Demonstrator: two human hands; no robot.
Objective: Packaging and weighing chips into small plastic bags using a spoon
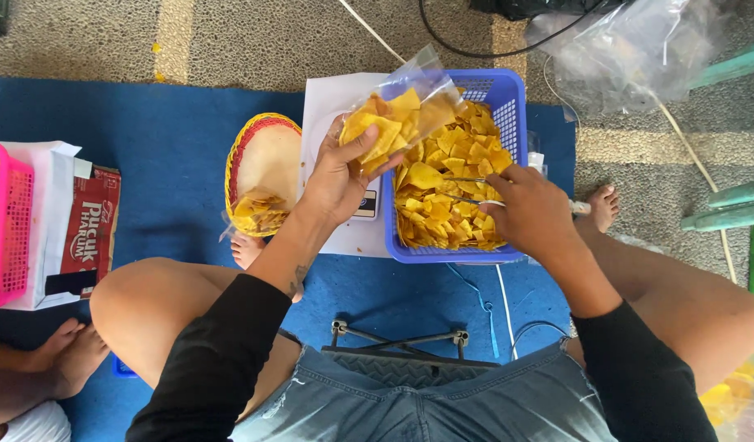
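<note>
Yellow chips fill the clear plastic bag [401, 110] that the left hand [340, 176] holds up at its lower edge, the fingers [369, 146] curled shut around the plastic with the thumb pressed against the chips inside. The bag tilts up and away from those fingers, its open mouth toward the far rim of the blue plastic basket [508, 94]. Just to the right of the left fingers, that basket is heaped with more yellow chips [442, 200]. The right hand [534, 211] hovers over the basket's near right corner, its fingers closed on a pair of metal tongs [475, 190] whose two thin arms reach leftward from the fingers and lie across the chip pile. Beneath the left hand sits a white weighing scale [332, 98], its small display just beside the wrist. Left of the left fingers stands a woven yellow-and-red basket [258, 164] with a few chips at its near end. Everything rests on a blue floor mat [172, 139]. Far to the left of the fingers are a pink basket [13, 229] and a red carton [90, 225], and another person's bare foot [70, 356] shows below them. Beyond the right fingers lies a pile of empty clear bags [630, 49].
</note>
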